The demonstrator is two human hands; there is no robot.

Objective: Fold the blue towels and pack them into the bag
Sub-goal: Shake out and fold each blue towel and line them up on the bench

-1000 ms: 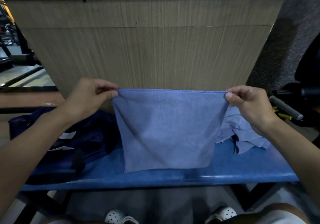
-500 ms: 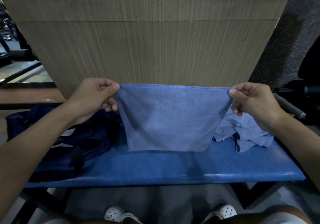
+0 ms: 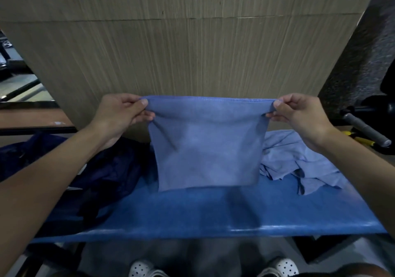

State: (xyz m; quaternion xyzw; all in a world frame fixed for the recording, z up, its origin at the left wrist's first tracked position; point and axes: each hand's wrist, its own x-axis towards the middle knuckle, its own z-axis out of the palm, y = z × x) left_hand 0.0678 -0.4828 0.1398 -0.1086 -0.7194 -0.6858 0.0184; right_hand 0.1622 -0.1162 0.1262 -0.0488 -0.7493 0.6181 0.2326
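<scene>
Your left hand (image 3: 119, 116) pinches the upper left corner of the blue towel (image 3: 205, 148) between thumb and forefinger; the other fingers are curled beneath. Your right hand (image 3: 299, 114) pinches the upper right corner in the same manner. Both hands are level and well apart, so the top hem runs taut and nearly straight between them.

The towel hangs flat below the hem, facing you, with light creases running down from each corner. Its lower edge lies over the blue bench (image 3: 213, 212); whether it touches the surface cannot be determined.

On the bench, to the left of the hanging towel, lies the dark navy bag (image 3: 96, 169), slumped and partly under your left forearm. To the right lies a crumpled heap of lighter blue towels (image 3: 299, 161).

Behind the bench stands a wood-grain panel (image 3: 192, 52). At far right, a grey handle (image 3: 365, 130) lies beside a yellow tool (image 3: 363, 140). Your white perforated shoes (image 3: 143, 269) show below the bench edge
</scene>
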